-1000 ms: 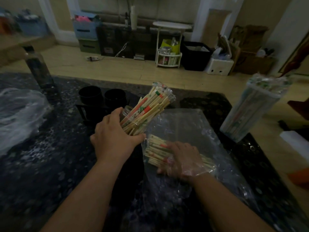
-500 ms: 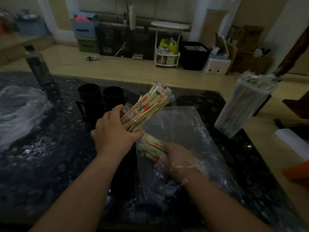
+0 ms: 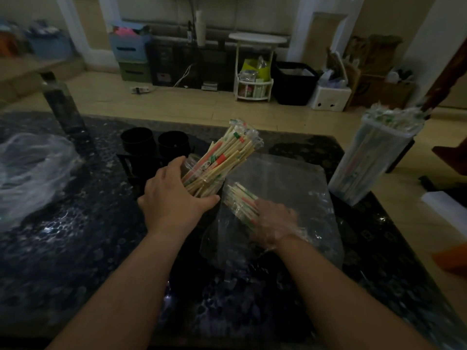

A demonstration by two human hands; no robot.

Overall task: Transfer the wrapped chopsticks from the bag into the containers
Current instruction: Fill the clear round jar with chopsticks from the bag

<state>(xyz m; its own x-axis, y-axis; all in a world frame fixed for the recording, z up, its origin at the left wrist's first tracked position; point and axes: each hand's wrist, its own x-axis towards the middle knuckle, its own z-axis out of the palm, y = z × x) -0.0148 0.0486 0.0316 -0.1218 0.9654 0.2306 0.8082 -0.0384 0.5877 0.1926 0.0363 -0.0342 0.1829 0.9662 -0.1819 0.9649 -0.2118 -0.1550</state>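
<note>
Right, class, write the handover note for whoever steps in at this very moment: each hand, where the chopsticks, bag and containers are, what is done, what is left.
Left hand grips the clear container, part-filled with leaning chopsticks.
Right hand is inside the plastic bag, gripping a bundle of wrapped chopsticks.
Done: the tall container at the right stands packed full.
Left: lift this bundle out and drop it into the clear container; two black cups stand behind it.
</note>
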